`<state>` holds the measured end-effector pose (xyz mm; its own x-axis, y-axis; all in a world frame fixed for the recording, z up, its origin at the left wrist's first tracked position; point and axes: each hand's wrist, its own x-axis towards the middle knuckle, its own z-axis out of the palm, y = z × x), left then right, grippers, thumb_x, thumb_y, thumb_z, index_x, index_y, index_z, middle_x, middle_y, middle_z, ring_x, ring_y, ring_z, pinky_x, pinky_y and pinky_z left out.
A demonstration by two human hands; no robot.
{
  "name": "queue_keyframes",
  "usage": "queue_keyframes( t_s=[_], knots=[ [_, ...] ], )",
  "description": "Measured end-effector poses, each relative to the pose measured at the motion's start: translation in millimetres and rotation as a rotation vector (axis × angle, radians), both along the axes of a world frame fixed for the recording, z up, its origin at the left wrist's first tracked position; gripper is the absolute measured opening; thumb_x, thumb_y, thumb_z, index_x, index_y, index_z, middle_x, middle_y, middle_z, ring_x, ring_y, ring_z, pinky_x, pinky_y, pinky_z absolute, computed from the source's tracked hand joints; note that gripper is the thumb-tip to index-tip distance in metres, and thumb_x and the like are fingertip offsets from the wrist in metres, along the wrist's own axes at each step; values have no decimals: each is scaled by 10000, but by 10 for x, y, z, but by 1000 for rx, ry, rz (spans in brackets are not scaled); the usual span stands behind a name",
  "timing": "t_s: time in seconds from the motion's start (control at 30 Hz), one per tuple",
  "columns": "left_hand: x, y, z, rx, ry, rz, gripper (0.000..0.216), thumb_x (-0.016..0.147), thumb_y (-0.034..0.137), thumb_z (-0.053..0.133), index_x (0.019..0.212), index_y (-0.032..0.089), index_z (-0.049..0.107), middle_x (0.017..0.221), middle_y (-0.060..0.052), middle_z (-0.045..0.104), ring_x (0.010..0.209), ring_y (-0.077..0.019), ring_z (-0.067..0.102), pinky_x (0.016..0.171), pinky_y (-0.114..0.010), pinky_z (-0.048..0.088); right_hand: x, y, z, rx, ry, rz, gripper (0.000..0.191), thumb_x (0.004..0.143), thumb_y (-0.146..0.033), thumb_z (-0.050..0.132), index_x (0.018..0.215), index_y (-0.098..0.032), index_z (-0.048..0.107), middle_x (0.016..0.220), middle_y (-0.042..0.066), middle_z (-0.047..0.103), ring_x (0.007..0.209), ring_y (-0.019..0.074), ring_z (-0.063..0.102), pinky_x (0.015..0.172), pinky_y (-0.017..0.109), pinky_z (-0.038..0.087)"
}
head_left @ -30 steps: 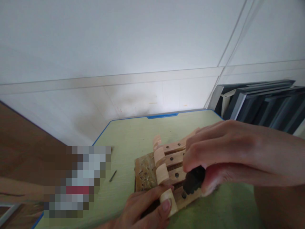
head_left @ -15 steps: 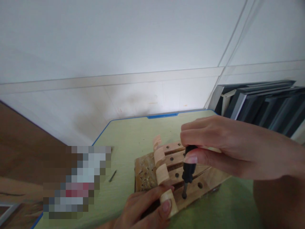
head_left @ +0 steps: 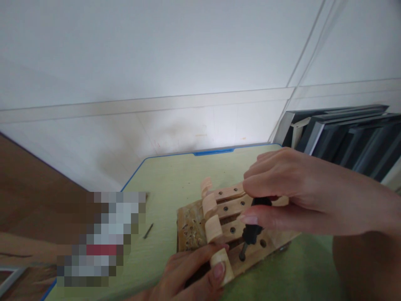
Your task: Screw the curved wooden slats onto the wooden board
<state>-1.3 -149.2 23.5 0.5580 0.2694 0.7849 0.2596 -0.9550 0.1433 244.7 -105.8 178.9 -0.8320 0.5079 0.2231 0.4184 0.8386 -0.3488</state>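
Observation:
A wooden assembly (head_left: 230, 211) of screwed slats with curved ends lies on the green table (head_left: 163, 184). My right hand (head_left: 291, 194) is closed round the black handle of a small screwdriver (head_left: 250, 236). The tool stands nearly upright, its tip at a screw on the nearest slat. My left hand (head_left: 188, 274) comes in from the bottom edge. Its fingers and thumb press on the near curved end of the assembly and hold it down.
A loose dark screw (head_left: 148, 230) lies on the table left of the assembly. A pixelated patch (head_left: 102, 238) covers the table's left edge. Dark framed panels (head_left: 341, 133) lean against the white wall at the right. Wooden floor shows at the left.
My right hand rose and stood the screwdriver upright on the near slat's screw, then dropped a little and regripped the handle. My left hand has stayed put.

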Motion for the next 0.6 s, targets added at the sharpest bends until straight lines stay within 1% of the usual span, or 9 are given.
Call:
queue_keyframes(
  t_s=[0.03,0.07,0.1,0.13,0.2,0.3,0.43,0.47,0.6],
  knots=[
    [6,6,5,-21,19,23,433,884,90,503,1313,127,458,1138,-128,625,1072,-136,610,784,-195,565,-1,2,1,-7,2,0,368,923,-375,523,633,-162,444,582,-59,404,561,77,374,569,268,211],
    [8,10,7,-86,46,84,453,868,83,538,1311,137,461,1157,-130,622,1093,-143,601,813,-214,563,-1,4,6,-10,0,0,366,922,-386,522,640,-161,456,594,-56,421,569,77,382,569,264,216],
    [8,13,4,-49,61,66,445,868,103,547,1305,135,467,1141,-127,632,1092,-151,605,813,-219,564,-2,5,13,-7,-7,-5,364,921,-400,520,652,-159,470,611,-52,442,582,79,394,569,261,222],
    [5,16,-3,12,13,36,403,887,102,502,1288,134,486,1141,-126,637,1077,-137,612,778,-182,561,-2,4,22,-5,-11,-6,359,922,-409,517,667,-158,484,630,-47,462,597,80,407,571,257,232],
    [-4,21,-23,44,-5,21,377,887,104,494,1264,116,510,1120,-129,647,1077,-148,615,763,-178,563,-1,-3,41,-7,-6,4,339,921,-403,523,693,-152,508,664,-40,494,625,77,435,573,241,256],
    [-15,6,-38,37,8,33,387,893,111,498,1280,109,494,1126,-143,645,1104,-162,603,777,-203,569,0,-25,63,-18,15,40,275,926,-366,529,764,-145,551,705,-32,523,657,70,460,584,212,300],
    [-8,-10,-28,-49,32,79,425,896,122,516,1315,164,458,1143,-123,647,1073,-141,617,776,-212,573,5,-50,81,-40,41,106,180,947,-272,504,887,-127,591,800,-10,576,731,56,503,637,164,364],
    [-6,1,-31,-9,-6,44,408,901,117,494,1306,157,468,1130,-122,653,1044,-135,631,741,-189,573,11,-54,87,-61,49,129,163,950,-237,496,909,-119,601,825,-3,592,758,51,519,658,147,378],
    [-6,59,-55,30,-11,2,417,894,122,494,1310,142,465,1141,-122,651,1035,-142,636,737,-187,573,64,-65,112,-144,64,185,189,948,-182,482,1007,-83,632,928,41,639,838,62,574,731,132,418]
  ],
)
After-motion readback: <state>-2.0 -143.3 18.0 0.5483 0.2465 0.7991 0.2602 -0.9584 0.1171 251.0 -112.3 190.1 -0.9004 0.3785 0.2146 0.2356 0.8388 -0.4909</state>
